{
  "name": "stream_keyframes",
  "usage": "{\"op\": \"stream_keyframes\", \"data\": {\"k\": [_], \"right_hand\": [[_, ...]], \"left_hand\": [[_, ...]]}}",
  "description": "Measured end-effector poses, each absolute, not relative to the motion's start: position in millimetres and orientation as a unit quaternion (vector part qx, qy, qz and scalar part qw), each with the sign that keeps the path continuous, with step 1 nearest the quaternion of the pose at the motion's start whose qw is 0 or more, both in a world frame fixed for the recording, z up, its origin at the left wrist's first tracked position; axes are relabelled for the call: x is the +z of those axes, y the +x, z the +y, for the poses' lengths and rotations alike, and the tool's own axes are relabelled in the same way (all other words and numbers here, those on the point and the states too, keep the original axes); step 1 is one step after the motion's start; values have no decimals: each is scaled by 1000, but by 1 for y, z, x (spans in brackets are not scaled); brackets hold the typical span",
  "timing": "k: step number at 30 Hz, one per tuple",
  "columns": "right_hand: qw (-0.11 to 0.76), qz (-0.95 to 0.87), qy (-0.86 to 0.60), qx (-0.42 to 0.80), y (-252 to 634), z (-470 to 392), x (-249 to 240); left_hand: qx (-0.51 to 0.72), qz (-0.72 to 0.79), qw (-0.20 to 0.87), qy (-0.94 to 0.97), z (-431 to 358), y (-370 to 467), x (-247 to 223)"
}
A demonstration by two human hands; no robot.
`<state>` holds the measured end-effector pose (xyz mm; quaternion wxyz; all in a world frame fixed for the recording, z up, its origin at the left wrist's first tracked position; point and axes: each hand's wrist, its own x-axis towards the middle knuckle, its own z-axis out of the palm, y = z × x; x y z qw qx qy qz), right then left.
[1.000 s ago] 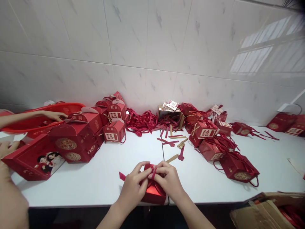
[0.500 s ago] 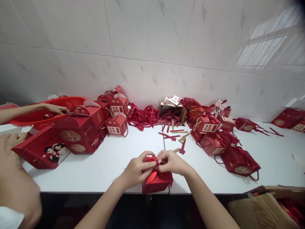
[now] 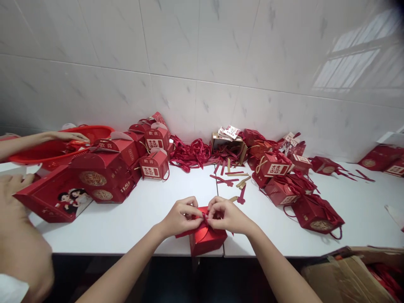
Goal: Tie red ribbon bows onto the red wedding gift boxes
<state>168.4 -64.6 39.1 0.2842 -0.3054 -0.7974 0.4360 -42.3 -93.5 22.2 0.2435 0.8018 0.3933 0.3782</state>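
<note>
A small red gift box [image 3: 206, 240] stands at the table's front edge, straight in front of me. Over its top my left hand [image 3: 183, 215] and my right hand [image 3: 226, 215] meet, fingertips nearly touching. Both pinch a dark red ribbon [image 3: 204, 218] at the middle of the lid. One ribbon end sticks out to the left under my left hand, and a small tip shows at the right. The exact shape of the knot is hidden by my fingers.
Red boxes [image 3: 104, 172] are stacked at left, where another person's hand [image 3: 71, 136] reaches into a red basket [image 3: 28, 158]. Ribbons [image 3: 191, 153] and paper strips [image 3: 242, 194] lie ahead. Ribboned boxes [image 3: 318, 213] are at right, above a cardboard carton [image 3: 336, 273].
My hands have drawn slightly apart at the lid, and a ribbon end now shows at left. The other person's hand in the basket has shifted and now shows a red packet.
</note>
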Motion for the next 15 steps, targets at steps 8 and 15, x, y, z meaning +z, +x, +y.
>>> {"op": "stream_keyframes", "data": {"k": [8, 15], "right_hand": [[303, -835, -327, 324, 190, -76, 38], [310, -854, -379, 175, 189, -79, 38]], "left_hand": [[334, 431, 281, 790, -103, -52, 39], [252, 463, 209, 824, -103, -51, 48]]}}
